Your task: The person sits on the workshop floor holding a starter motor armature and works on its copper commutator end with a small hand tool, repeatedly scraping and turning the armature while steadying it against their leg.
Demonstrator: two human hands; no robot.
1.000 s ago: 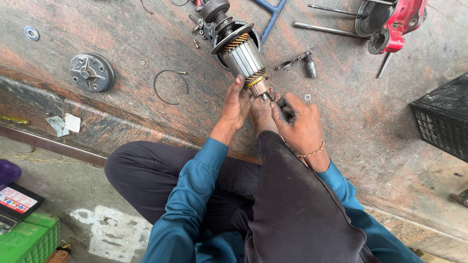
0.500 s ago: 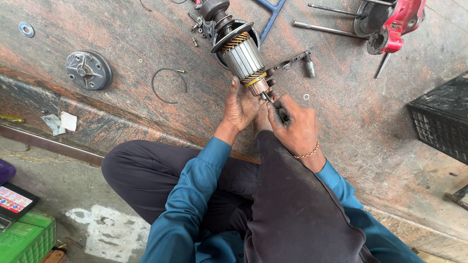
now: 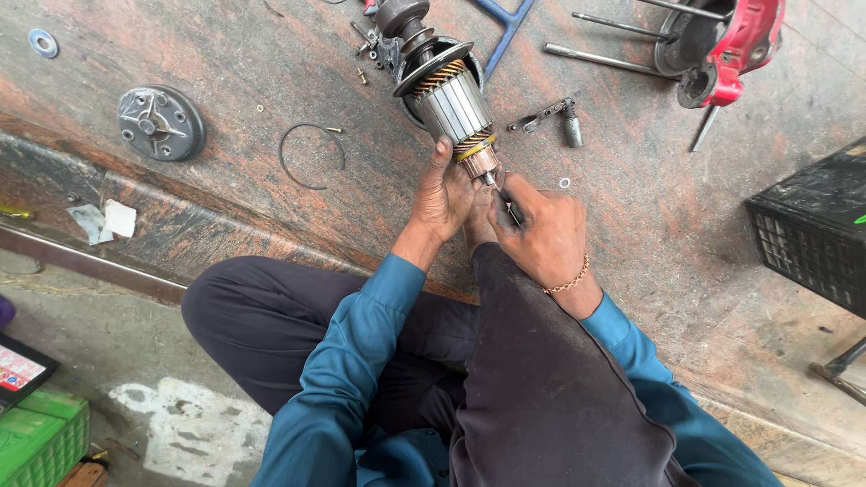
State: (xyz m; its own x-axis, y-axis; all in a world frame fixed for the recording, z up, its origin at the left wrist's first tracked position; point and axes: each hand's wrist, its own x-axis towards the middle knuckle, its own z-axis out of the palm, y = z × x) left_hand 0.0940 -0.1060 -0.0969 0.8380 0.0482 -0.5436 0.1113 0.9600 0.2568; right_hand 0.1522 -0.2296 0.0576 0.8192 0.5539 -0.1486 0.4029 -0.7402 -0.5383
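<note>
My left hand (image 3: 444,194) wraps the near end of the grey laminated steel motor armature (image 3: 448,99) lying on the reddish stone floor (image 3: 225,72). My right hand (image 3: 541,230) pinches a thin dark metal tool (image 3: 505,203) at the shaft tip. I'd judge a firm brace and gentle tool pressure matter here.

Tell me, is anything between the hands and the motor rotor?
Nothing visible is. The left hand touches the rotor at its lower end, and the right hand holds a thin tool close to its shaft.

Repair workshop, motor armature (image 3: 448,101), loose metal parts, stained stone floor (image 3: 225,81)
</note>
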